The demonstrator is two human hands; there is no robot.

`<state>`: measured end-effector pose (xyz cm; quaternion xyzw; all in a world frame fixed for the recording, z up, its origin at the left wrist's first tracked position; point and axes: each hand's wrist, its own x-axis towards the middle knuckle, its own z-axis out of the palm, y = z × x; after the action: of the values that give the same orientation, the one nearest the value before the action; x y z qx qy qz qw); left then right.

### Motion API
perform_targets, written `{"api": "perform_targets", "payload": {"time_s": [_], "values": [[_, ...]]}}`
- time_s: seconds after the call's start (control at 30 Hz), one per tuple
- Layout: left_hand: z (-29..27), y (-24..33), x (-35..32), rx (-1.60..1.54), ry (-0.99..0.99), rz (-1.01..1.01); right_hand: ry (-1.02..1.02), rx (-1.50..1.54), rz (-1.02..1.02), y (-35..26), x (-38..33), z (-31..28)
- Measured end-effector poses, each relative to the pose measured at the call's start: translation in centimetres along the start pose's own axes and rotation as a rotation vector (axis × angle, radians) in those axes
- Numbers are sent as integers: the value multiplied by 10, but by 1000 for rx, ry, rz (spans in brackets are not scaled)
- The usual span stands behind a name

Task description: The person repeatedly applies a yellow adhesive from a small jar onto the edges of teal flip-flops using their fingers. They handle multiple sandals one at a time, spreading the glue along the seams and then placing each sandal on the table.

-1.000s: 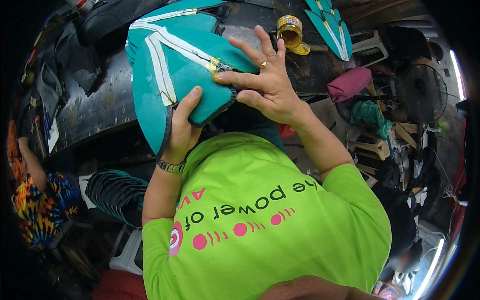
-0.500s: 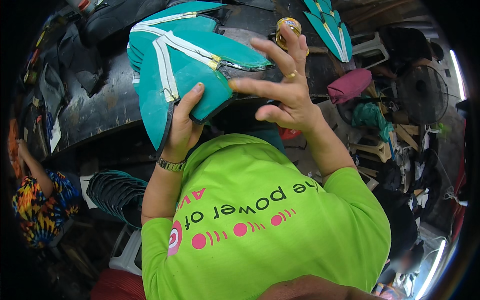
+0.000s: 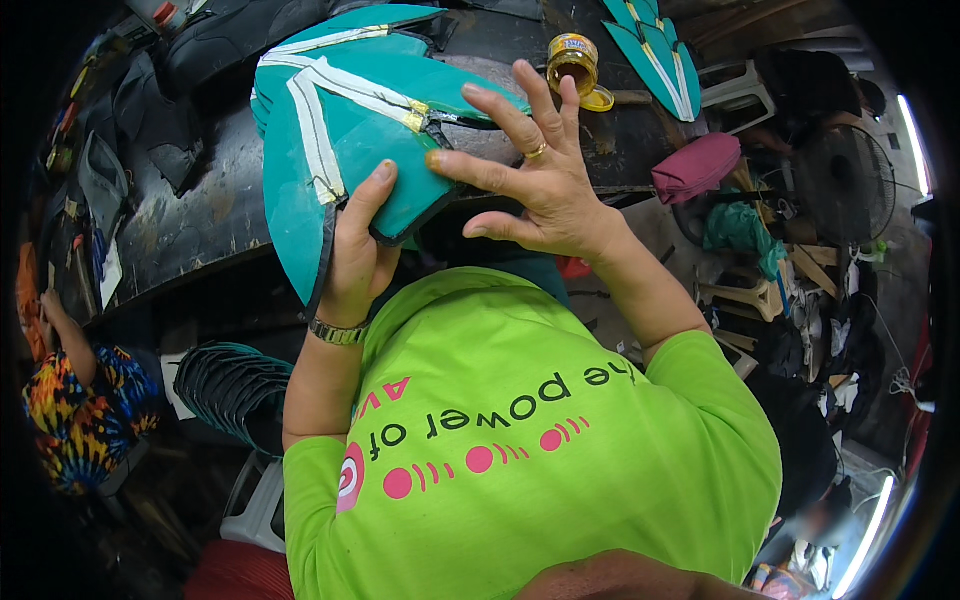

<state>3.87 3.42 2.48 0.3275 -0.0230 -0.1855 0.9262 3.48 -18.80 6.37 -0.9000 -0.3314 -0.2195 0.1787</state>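
My left hand (image 3: 357, 245), wearing a metal watch, grips a teal shoe upper (image 3: 345, 140), thumb on top and the other fingers hidden underneath. White tape strips form a V across its face, with yellowish patches near their ends and a dark edge around it. My right hand (image 3: 535, 180) holds nothing and its fingers are spread. Its index fingertip, stained yellow-brown, meets the upper's edge below the yellow patch. Another teal upper (image 3: 345, 25) lies just beyond, partly overlapped by the held one. Past my right fingers, a small jar (image 3: 573, 62) of amber stuff stands on the table.
The dark worktable (image 3: 215, 215) carries black material pieces (image 3: 155, 120) at left and more teal uppers (image 3: 655, 60) at far right. A stack of dark-edged pieces (image 3: 230, 385) sits by my left elbow. Another person (image 3: 85, 400) is at far left. A fan (image 3: 850, 185) stands right.
My right hand has moved left and slightly down, its index fingertip sliding along the upper's edge. The jar, partly covered before, now shows more fully. The held upper has shifted slightly left.
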Motion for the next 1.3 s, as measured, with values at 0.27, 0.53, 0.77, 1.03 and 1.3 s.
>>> {"api": "perform_targets", "payload": {"time_s": [0.27, 0.53, 0.77, 1.03, 1.3], "values": [[13, -17, 3, 24, 84, 313, 368, 200, -126, -6, -4, -5], [-5, -25, 7, 788, -204, 184, 199, 1454, 581, -30, 5, 31], [-52, 2, -16, 1790, -755, 570, 226, 1362, 548, -17, 11, 22], [-26, -39, -37, 398, -171, -63, 231, 1028, 453, -10, 8, 32], [-13, -50, -20, 292, -21, 124, 91, 419, 494, 23, -3, -7]]}}
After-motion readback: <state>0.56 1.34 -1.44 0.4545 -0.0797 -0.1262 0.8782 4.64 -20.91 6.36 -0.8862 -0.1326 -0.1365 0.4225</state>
